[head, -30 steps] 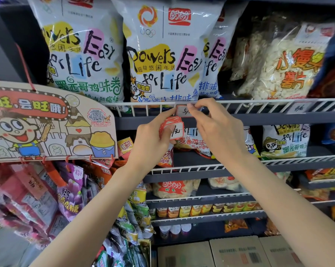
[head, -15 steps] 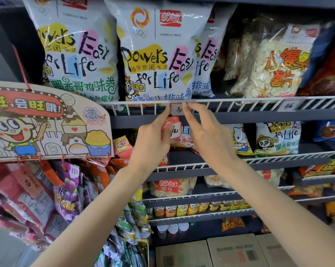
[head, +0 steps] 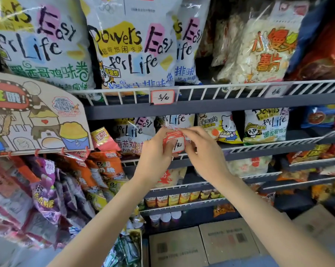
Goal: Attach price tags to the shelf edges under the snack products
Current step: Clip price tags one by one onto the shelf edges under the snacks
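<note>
Shelf edge (head: 201, 105) (tagged), hands (head: 155, 149) below

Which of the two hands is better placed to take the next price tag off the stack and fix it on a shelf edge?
Probably the right hand: its fingertips touch the top of the red-bordered white price tag stack, while the left hand grips that stack and is occupied.
</note>
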The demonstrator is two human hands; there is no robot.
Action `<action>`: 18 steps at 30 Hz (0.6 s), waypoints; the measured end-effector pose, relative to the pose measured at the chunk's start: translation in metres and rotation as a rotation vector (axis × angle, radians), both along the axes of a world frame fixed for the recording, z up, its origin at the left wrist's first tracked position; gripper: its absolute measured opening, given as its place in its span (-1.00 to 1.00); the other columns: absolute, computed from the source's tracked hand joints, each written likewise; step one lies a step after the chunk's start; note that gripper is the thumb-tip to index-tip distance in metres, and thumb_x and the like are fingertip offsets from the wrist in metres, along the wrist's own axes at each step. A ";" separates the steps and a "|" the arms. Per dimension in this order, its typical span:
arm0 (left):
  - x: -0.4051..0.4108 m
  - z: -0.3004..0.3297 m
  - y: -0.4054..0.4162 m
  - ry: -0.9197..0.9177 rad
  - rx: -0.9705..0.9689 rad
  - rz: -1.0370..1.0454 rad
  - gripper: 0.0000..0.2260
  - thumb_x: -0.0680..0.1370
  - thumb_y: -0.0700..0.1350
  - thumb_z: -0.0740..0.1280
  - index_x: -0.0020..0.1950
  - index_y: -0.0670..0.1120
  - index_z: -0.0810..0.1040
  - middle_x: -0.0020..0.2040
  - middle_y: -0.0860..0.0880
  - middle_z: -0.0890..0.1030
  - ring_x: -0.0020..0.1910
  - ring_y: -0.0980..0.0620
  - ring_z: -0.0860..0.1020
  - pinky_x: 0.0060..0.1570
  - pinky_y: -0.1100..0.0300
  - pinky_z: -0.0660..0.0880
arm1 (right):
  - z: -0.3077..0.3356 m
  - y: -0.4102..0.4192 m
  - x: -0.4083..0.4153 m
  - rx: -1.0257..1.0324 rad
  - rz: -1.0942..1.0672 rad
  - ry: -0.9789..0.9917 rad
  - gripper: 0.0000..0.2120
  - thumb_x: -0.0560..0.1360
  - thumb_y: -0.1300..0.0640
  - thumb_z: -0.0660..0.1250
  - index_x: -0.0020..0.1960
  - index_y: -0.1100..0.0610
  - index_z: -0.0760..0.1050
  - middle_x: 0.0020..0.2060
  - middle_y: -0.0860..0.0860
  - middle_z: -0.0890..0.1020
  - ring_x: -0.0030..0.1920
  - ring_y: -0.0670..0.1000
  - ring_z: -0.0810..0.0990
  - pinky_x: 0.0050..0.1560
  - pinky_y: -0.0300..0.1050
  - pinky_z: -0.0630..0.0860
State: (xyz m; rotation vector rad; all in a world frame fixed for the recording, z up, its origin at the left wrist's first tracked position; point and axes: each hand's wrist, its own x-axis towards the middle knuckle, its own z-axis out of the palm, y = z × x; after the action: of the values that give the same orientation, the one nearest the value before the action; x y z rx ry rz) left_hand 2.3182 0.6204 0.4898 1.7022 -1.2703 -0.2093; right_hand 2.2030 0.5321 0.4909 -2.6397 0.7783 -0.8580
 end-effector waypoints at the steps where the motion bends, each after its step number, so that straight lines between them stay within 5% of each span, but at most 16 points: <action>1: -0.003 -0.006 -0.004 0.019 0.019 -0.005 -0.87 0.60 -0.18 0.22 0.13 -0.08 0.47 -0.37 -0.01 0.57 -0.45 0.13 0.51 -0.41 0.31 0.40 | -0.005 -0.002 -0.004 0.107 0.007 0.000 -0.64 0.54 0.18 0.26 0.34 0.07 0.42 0.19 -0.06 0.46 -0.09 -0.17 0.46 -0.11 -0.26 0.48; 5: -0.020 -0.029 -0.024 0.128 0.064 -0.052 -0.88 0.59 -0.18 0.24 0.09 -0.13 0.50 -0.17 0.03 0.63 -0.27 0.15 0.58 -0.26 0.31 0.47 | -0.022 -0.020 -0.023 0.342 -0.038 -0.017 -0.67 0.49 0.08 0.36 0.25 0.08 0.50 0.06 -0.06 0.50 -0.17 -0.15 0.51 -0.06 -0.29 0.48; 13: -0.065 -0.061 -0.069 0.463 0.140 -0.160 -0.87 0.62 -0.14 0.19 -0.03 0.06 0.48 -0.17 0.07 0.59 -0.22 0.17 0.53 -0.15 0.08 0.49 | -0.044 -0.076 -0.068 0.558 -0.003 -0.057 -0.86 0.38 0.06 0.48 -0.18 0.09 0.56 -0.31 -0.07 0.58 -0.27 -0.11 0.52 -0.20 -0.23 0.43; 16: -0.079 -0.066 -0.084 0.490 0.168 -0.116 -0.88 0.62 -0.13 0.18 -0.02 0.06 0.47 -0.18 -0.07 0.59 -0.37 0.22 0.45 -0.33 0.21 0.37 | -0.051 -0.098 -0.081 0.569 0.013 -0.036 -0.92 0.41 0.11 0.44 -0.15 0.12 0.62 -0.26 -0.01 0.64 -0.22 -0.01 0.57 -0.12 -0.05 0.47; 18: -0.084 -0.072 -0.092 0.506 0.183 -0.052 -0.90 0.62 -0.11 0.18 0.02 0.02 0.48 -0.10 -0.12 0.61 -0.22 0.06 0.55 -0.24 0.15 0.48 | -0.056 -0.110 -0.085 0.572 0.015 -0.016 -0.89 0.44 0.15 0.41 -0.06 0.13 0.65 -0.19 -0.01 0.67 -0.18 -0.03 0.59 -0.07 -0.02 0.51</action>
State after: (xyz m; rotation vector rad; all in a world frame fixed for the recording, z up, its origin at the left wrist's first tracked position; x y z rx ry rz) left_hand 2.2340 0.5285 0.4181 1.6277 -0.9356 -0.7568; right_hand 2.1177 0.4219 0.4346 -2.1259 0.8472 -0.5444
